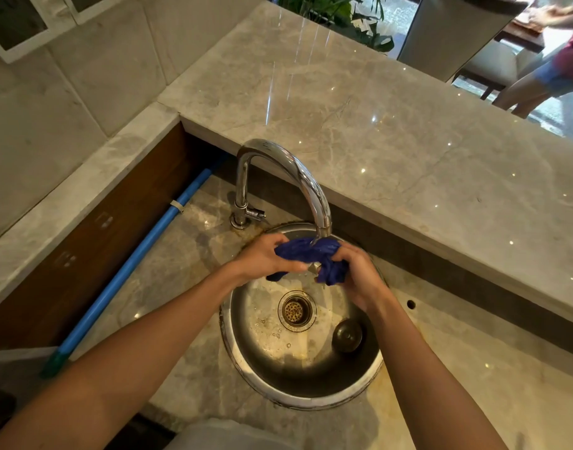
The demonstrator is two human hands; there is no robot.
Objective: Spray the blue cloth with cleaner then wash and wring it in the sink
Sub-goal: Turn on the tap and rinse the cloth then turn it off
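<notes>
Grey veined marble worktop point(360, 125) runs across the scene in two levels, and a round stainless-steel sink bowl point(246, 339) is set into the lower one. Over the far part of that bowl, a crumpled dark blue cloth point(314, 254) is gripped by both hands: the left hand point(262, 258) is clenched around its left end, and the right hand point(360, 277) is closed around the bunched right end, from which a fold hangs down. The cloth is held directly beneath the spout of a curved chrome gooseneck tap point(298, 177), whose base is fixed just behind the sink's rim. Below the hands, a brass-coloured drain strainer point(295, 310) is seen at the bowl's centre, and a dark round plug point(347, 336) lies just beside it to the right. Along the left, a long blue plastic pipe point(132, 264) is laid against a brown wooden panel. At the upper right, another person's legs point(538, 82) are seen beside a chair.
</notes>
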